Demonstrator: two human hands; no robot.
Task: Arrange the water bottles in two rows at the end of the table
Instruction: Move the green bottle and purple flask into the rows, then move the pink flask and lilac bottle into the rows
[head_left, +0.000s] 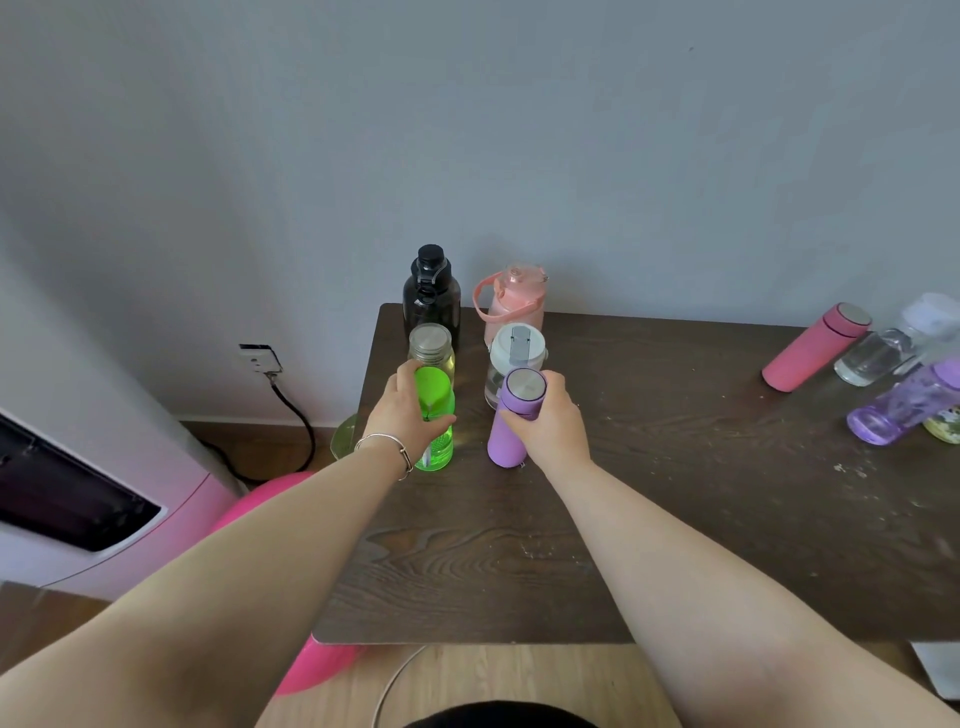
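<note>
At the left end of the dark wooden table (675, 519), bottles stand in two columns. A black bottle (431, 296), a clear bottle with a steel lid (430, 345) and a green bottle (436, 415) form the left one. The right one has a pink jug (511, 299), a clear bottle with a white lid (514, 358) and a purple flask (514, 421). My left hand (408, 410) grips the green bottle. Around the purple flask's upper part my right hand (550, 421) is closed. Both bottles stand upright on the table.
At the table's right end are a pink flask (815, 345), a clear bottle (883, 353) and a purple translucent bottle (904, 405), all leaning. A pink appliance (104, 519), a wall socket (260, 358) and a cable (296, 415) are at the left, off the table.
</note>
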